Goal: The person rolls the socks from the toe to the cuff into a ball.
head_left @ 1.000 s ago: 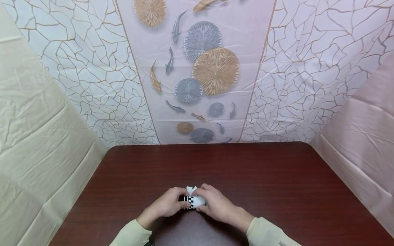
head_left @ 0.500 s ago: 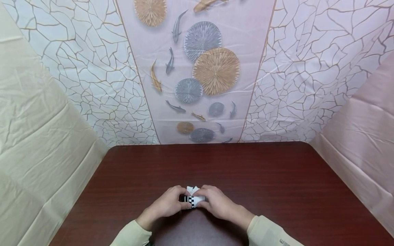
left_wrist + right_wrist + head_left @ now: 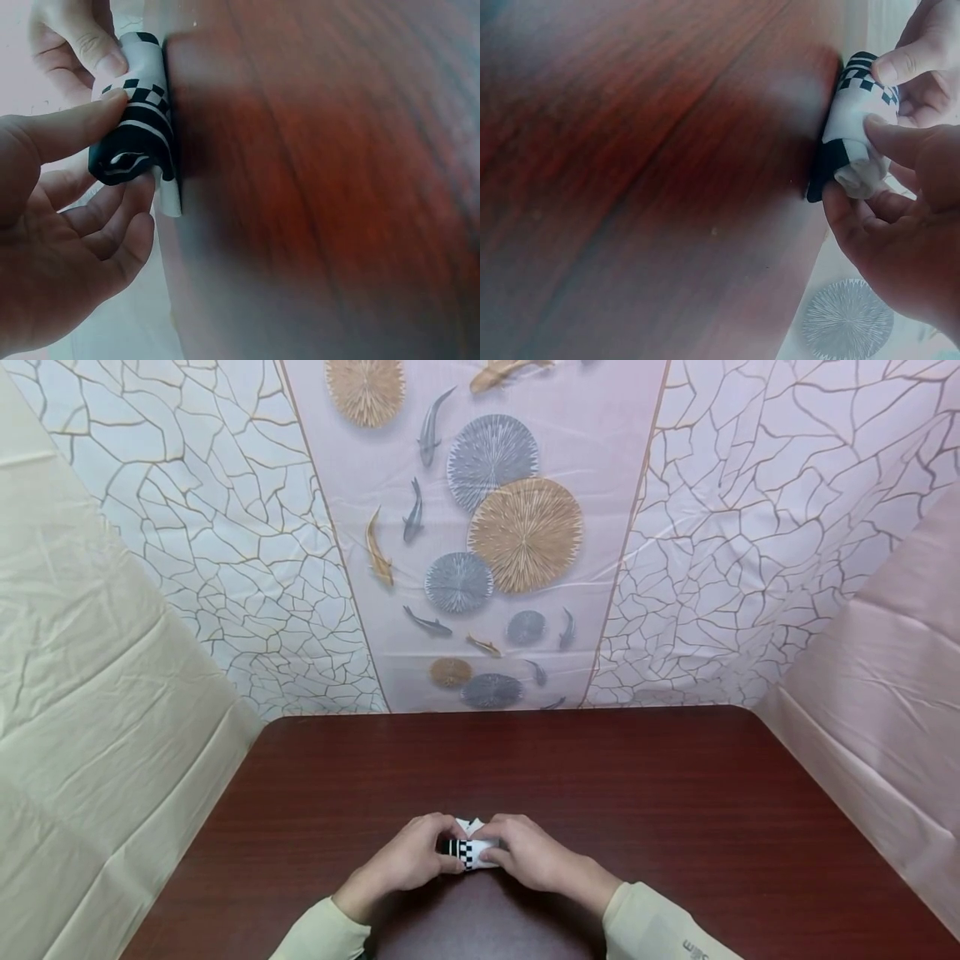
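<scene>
A rolled-up black-and-white sock with a checkered band and stripes lies crosswise on the table between both hands. My left hand grips its black striped end, thumb on the near side and fingers on the far side. The white end is held the same way by my right hand. In the left wrist view, the spiral of the roll shows at the black end. Bunched white fabric shows at the other end in the right wrist view. Past the roll, a short white flap lies flat, partly hidden by the fingers.
The dark red-brown wooden table extends around the hands. Behind it hangs a patterned cloth with fish and round leaf shapes. Plain cream cloth hangs along the left side, and a pinkish cloth along the right.
The flap beyond the roll shows slightly less than before. The fingers and thumbs have shifted a little on the sock, while both hands stay in nearly the same place.
</scene>
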`<state>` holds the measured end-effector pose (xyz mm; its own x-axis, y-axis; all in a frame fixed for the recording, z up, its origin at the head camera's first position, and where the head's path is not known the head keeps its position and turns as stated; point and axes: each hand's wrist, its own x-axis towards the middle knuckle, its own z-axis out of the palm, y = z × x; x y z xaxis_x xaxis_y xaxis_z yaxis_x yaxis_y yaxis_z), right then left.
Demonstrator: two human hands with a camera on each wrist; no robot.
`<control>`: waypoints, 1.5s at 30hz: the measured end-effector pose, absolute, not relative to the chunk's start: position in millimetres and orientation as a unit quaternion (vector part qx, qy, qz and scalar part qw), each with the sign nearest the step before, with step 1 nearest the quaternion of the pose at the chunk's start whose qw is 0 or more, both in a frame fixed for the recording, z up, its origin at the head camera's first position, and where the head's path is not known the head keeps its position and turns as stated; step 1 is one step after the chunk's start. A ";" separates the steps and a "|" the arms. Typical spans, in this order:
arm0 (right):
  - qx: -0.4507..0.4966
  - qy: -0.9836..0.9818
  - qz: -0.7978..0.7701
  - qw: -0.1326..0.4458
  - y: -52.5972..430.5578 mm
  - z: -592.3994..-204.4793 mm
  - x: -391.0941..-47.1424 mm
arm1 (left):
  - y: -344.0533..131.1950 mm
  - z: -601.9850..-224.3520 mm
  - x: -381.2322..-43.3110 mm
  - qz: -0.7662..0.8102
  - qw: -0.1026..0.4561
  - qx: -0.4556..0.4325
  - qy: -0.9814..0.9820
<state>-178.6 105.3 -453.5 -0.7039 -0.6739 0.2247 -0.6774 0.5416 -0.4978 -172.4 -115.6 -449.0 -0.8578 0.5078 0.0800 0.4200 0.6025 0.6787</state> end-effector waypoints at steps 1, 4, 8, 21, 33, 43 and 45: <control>0.386 -0.878 0.283 0.003 105.5 -453.1 -178.5 | -115.7 -448.6 -172.5 0.361 0.060 0.261 0.893; 0.387 -0.879 0.278 0.002 105.6 -451.8 -178.3 | -115.9 -448.2 -173.0 0.355 0.059 0.270 0.893; 0.386 -0.881 0.273 -0.002 105.2 -449.8 -178.1 | -116.0 -447.6 -174.5 0.347 0.064 0.273 0.895; 0.369 -0.899 0.235 0.024 102.8 -454.7 -172.6 | -116.4 -446.8 -174.6 0.347 0.091 0.276 0.892; 0.394 -0.895 0.193 0.084 99.9 -462.4 -169.3 | -117.1 -445.5 -174.0 0.354 0.102 0.273 0.889; 0.403 -0.891 0.187 0.093 100.1 -463.9 -170.5 | -117.0 -446.3 -174.0 0.353 0.090 0.260 0.894; 0.404 -0.890 0.191 0.089 100.2 -464.5 -171.8 | -117.2 -447.2 -173.9 0.358 0.087 0.253 0.895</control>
